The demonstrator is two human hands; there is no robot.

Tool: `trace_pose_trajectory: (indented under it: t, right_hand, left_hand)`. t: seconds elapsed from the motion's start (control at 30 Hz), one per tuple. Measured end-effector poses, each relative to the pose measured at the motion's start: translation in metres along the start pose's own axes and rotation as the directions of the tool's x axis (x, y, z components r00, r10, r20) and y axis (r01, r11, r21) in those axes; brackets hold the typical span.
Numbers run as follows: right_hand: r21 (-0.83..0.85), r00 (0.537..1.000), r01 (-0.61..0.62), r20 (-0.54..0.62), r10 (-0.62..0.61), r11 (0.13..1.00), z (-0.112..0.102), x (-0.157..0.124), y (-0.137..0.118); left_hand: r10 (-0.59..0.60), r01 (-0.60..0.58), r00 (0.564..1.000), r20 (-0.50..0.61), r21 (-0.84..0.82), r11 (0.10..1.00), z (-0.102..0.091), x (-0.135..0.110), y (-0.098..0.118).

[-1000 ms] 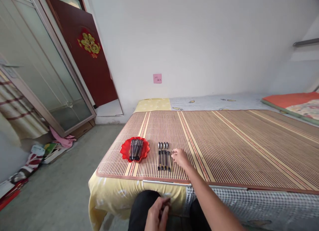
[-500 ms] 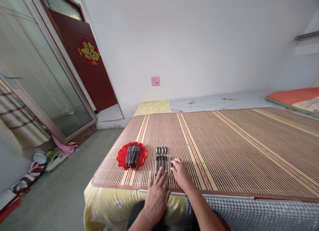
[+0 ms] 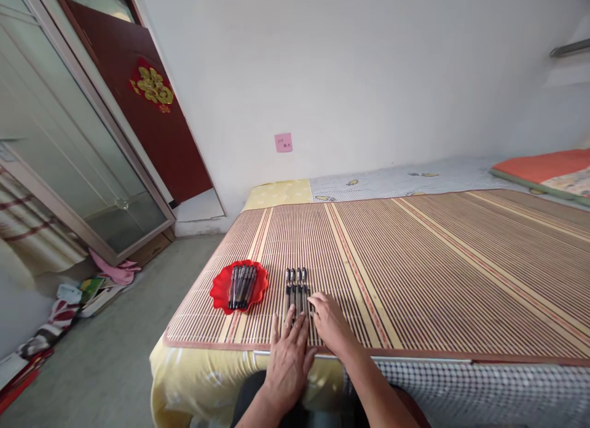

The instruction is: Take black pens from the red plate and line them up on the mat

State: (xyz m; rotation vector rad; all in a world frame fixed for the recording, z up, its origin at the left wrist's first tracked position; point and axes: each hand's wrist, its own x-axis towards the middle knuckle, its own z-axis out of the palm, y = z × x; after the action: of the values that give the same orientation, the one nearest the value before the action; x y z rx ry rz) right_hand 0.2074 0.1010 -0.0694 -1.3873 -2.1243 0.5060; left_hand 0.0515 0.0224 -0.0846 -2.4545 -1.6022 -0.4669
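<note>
Several dark pens lie side by side in a row on a striped bamboo mat near the bed's front edge. My left hand lies flat with its fingers stretched out over the near ends of these pens. Beside it, my right hand rests on the mat with its fingertips at the right side of the row, fingers loosely curved and holding nothing. To the left, a red scalloped dish holds several more dark pens.
The bed has a yellow sheet hanging at the front left corner. An orange cushion lies at the far right. A glass sliding door, a dark red door and floor clutter are at the left.
My left hand rose from my lap onto the mat and now covers the pens' near ends. My right hand stayed at the right side of the row. The camera shifted slightly.
</note>
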Motion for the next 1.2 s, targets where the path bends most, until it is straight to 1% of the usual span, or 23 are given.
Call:
trace_pose_trajectory:
  t: [0.13,0.37,0.43,0.53,0.67,0.73,1.0,1.2]
  right_hand:
    - [-0.004,1.000,-0.003,-0.008,0.003,1.000,0.001,0.001,0.001]
    - [-0.008,1.000,-0.001,-0.002,0.001,1.000,0.001,0.004,0.001]
    - [-0.001,1.000,-0.007,-0.005,0.007,1.000,0.001,0.004,0.001]
    - [0.021,1.000,-0.005,-0.009,0.006,1.000,-0.001,0.003,0.000]
    - [0.035,1.000,-0.008,0.000,0.008,0.999,-0.003,0.003,0.000]
    - [0.039,1.000,-0.011,-0.002,0.011,0.999,-0.003,0.003,0.000]
    - [0.051,1.000,0.004,-0.018,-0.003,0.999,-0.002,0.001,0.001]
    - [0.050,1.000,0.000,-0.017,0.001,0.999,-0.002,0.000,0.002]
  left_hand:
    - [-0.003,0.003,1.000,0.014,-0.004,1.000,-0.001,0.000,0.001]
    - [0.008,-0.008,1.000,-0.025,-0.026,1.000,-0.003,-0.001,0.002]
    - [0.005,-0.006,0.999,-0.037,-0.035,0.999,-0.007,-0.007,0.002]
    - [0.005,-0.007,0.998,-0.060,-0.033,0.999,-0.015,-0.023,0.000]
    - [0.066,-0.066,0.998,0.000,-0.020,0.998,-0.020,-0.039,-0.001]
    - [0.082,-0.082,0.996,0.024,-0.030,0.996,-0.019,-0.039,0.000]
    - [0.072,-0.070,0.996,0.056,-0.033,0.997,-0.016,-0.030,0.005]
    - [0.073,-0.072,0.997,0.020,-0.040,0.997,-0.016,-0.031,0.006]
